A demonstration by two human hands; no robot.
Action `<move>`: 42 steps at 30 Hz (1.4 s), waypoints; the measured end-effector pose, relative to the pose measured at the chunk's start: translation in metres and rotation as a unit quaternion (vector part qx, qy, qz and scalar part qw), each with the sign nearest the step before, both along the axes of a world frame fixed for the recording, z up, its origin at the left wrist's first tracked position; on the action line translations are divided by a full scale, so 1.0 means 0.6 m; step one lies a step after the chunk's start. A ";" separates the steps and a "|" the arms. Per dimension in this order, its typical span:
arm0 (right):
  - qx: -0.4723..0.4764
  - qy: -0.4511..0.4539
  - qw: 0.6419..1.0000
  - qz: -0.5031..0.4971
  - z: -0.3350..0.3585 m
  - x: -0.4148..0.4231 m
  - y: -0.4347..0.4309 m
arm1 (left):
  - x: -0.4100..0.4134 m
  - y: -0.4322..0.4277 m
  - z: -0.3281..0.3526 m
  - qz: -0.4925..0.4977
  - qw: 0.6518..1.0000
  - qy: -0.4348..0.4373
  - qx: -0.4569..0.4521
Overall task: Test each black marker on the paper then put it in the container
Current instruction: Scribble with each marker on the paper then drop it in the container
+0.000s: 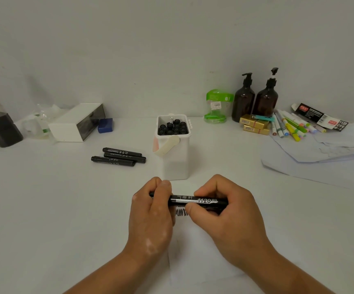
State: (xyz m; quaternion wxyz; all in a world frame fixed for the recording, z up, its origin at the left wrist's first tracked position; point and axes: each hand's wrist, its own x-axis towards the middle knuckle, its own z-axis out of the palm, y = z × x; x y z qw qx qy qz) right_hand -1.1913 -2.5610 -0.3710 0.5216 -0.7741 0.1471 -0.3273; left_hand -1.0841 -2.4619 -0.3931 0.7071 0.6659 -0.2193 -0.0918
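Near the desk's front edge, over the scribbled paper, the left hand and right hand are gripping a black marker, fingers curling round its ends, probably capping it for the container behind.

- container: white, cream handle, black caps inside;
- marker at its 6 o'clock: black, white lettering, silvery stripe;
- paper: white, black zigzag scribble;
- loose markers at 9 o'clock: black, white print;
- bottles at 2 o'clock: dark brown, black pumps;
- pouch: green and clear;
- small box at 10 o'clock: blue
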 end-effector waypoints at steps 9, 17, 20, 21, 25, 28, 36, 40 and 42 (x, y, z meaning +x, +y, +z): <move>0.060 0.014 0.998 0.026 -0.001 0.002 -0.042 | 0.039 0.018 -0.010 -0.242 0.967 0.032 -0.068; 0.070 0.048 0.991 0.101 -0.019 0.009 -0.032 | 0.047 0.022 -0.004 -0.232 0.972 0.000 -0.032; -0.027 0.087 0.994 0.055 -0.029 0.010 -0.028 | 0.046 0.024 0.002 -0.227 0.974 -0.025 -0.012; -0.041 0.086 0.995 0.041 -0.029 0.009 -0.030 | 0.047 0.026 0.004 -0.215 0.976 -0.047 0.004; 0.034 0.032 0.998 0.042 -0.029 0.008 -0.046 | 0.054 0.035 0.002 -0.187 0.961 -0.179 0.095; 0.076 0.027 0.993 0.082 -0.031 0.007 -0.052 | 0.054 0.035 -0.001 -0.213 0.937 -0.242 0.135; 0.074 0.000 0.997 0.031 -0.017 -0.007 -0.092 | 0.070 0.039 -0.001 -0.195 0.945 -0.216 0.151; 0.109 -0.070 0.990 -0.062 0.024 -0.007 -0.125 | 0.095 0.042 0.002 -0.105 0.981 -0.113 0.117; 0.087 -0.103 0.986 -0.098 0.069 0.005 -0.133 | 0.111 0.044 -0.001 -0.054 0.990 -0.070 0.106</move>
